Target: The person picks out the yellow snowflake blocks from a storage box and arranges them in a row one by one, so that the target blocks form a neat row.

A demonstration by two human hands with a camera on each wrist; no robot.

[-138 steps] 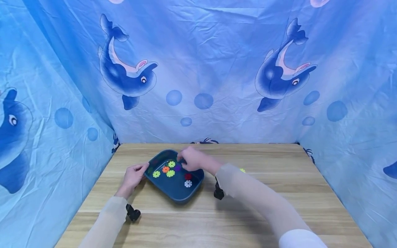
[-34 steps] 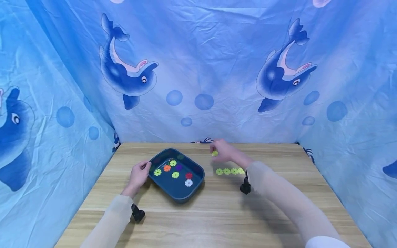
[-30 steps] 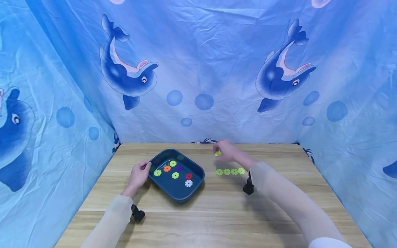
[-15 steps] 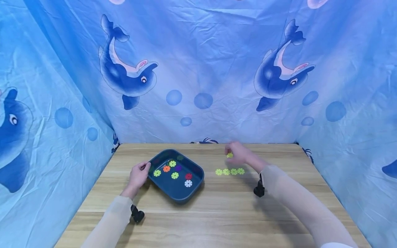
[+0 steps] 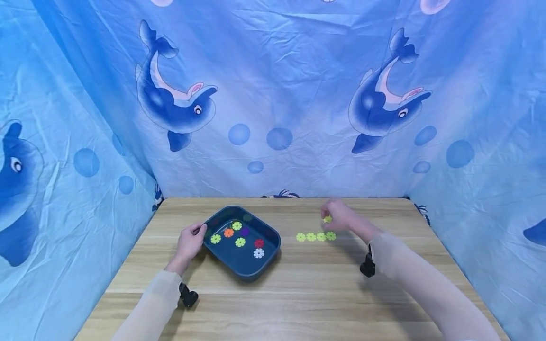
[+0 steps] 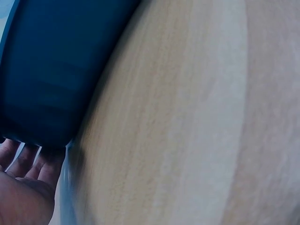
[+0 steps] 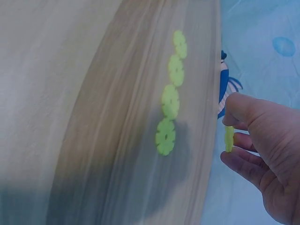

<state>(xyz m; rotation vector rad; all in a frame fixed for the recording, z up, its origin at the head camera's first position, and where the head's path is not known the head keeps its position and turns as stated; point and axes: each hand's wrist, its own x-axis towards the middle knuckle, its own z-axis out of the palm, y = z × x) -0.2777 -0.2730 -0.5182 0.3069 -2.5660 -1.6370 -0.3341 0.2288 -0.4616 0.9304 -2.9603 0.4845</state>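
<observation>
Aloft over a wooden surface, one yellow-green notched disc is pinched between thumb and fingers in a person's right-hand grip, near the right end of a row of four matching discs. The left-hand grip holds the left corner of a dark blue tray. The raised piece looks like thin plastic, probably light, fairly stiff and not very fragile; its smooth faces could slip, so the notched rim seems the best place to take hold. The right wrist camera catches the disc edge-on, apart from the row, where the head camera shows it partly covered by fingers. Only the head view reveals the tray's contents: three yellow-green pieces with an orange, a purple, a red and a white one. The left wrist camera alone shows several fingers against the tray's outside, its interior out of sight.
</observation>
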